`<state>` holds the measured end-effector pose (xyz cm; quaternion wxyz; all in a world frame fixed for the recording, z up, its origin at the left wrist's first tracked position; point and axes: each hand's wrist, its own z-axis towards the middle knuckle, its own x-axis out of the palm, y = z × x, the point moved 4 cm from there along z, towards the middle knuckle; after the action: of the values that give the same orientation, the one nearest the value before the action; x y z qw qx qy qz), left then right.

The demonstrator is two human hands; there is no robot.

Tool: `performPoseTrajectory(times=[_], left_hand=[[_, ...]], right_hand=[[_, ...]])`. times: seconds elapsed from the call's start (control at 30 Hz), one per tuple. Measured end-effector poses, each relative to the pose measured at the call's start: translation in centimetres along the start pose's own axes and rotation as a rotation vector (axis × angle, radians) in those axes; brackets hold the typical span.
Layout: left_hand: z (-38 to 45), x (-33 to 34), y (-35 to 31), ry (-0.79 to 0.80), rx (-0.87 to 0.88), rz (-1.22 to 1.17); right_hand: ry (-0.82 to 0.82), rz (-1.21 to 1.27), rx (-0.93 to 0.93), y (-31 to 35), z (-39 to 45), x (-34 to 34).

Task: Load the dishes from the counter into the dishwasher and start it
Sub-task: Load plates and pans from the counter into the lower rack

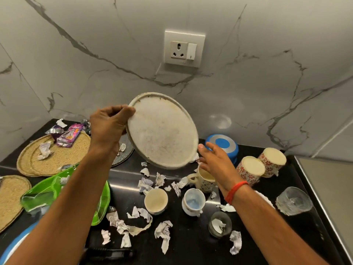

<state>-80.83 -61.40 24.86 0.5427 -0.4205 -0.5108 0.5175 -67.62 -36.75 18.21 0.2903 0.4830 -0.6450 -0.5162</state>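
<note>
White plate (162, 131) pinched at its rim by left hand (108, 125) fingers.

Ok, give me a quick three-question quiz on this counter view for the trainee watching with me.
1. True or false: the left hand grips the plate by its rim, lifted clear of the counter.
2. The blue bowl by the wall is: A) upright and full, B) upside down, C) in the right hand.
3. What litters the counter around the mugs?

Key: 1 true; 2 B; 3 crumpled paper scraps.
</note>
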Motion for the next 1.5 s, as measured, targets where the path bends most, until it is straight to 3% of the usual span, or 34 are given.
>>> performPoseTrajectory(times=[0.1,0.2,0.4,0.7,0.93,1.23,1.5], left_hand=[[-3.4,2.5,0.2,0.099,-0.166,-0.106],[-7.7,4.8,1.1,0.125,-0.23,-0.096],[-18.2,11.2,2.6,0.256,-0.345,-0.016],[-31.5,24.4,3.6,0.527,-0.539,0.003],[-44.3,33.8,3.3,0.901,-0.524,0.097],[-58.0,42.6,4.5,1.351,-0.561,0.212],[-67.9,47.9,7.5,1.629,-0.618,0.257]], right_hand=[[-0.017,0.265,-0.015,1.0,-2.0,-2.4],[-0.148,0.506,-0.005,0.9,-4.2,-6.2],[-0.332,0.702,-0.025,-2.5,-11.3,-15.8],[-0.632,0.808,-0.125,-8.8,-25.2,-30.4],[-0.955,0.93,-0.177,-14.5,-37.1,-39.2],[-1.342,0.969,-0.174,-22.1,-49.2,-44.7],[-1.592,0.998,-0.117,-27.5,-55.5,-47.8]])
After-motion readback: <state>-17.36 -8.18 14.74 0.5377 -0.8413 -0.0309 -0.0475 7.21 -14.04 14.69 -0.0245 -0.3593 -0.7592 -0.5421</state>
